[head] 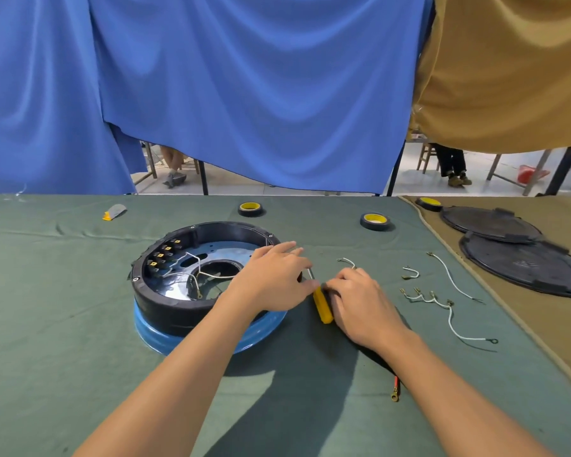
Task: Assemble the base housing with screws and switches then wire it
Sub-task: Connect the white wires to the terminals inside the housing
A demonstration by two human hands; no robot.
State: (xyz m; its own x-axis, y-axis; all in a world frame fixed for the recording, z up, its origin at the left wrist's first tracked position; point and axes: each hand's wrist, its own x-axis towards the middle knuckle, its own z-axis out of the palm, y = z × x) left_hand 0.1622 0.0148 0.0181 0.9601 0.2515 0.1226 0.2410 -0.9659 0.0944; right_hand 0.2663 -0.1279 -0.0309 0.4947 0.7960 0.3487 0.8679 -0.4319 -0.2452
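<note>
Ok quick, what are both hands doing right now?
Left hand: open, fingers straight, thumb at the yellow screwdriver.
Right hand: fingers curled against the screwdriver's handle; a real grip cannot be told.

Readable text: none that I can make out anywhere on the desk (63, 308).
Tape rolls (374, 222): yellow inner cores; any print there is too small and blurred for me to read.
Base housing (172, 300): black rim, no lettering legible from my view.
Screwdriver (323, 308): yellow handle, no brand or number I can read.
Black covers (524, 265): faint moulded patterns, nothing I can read as letters or numbers.
</note>
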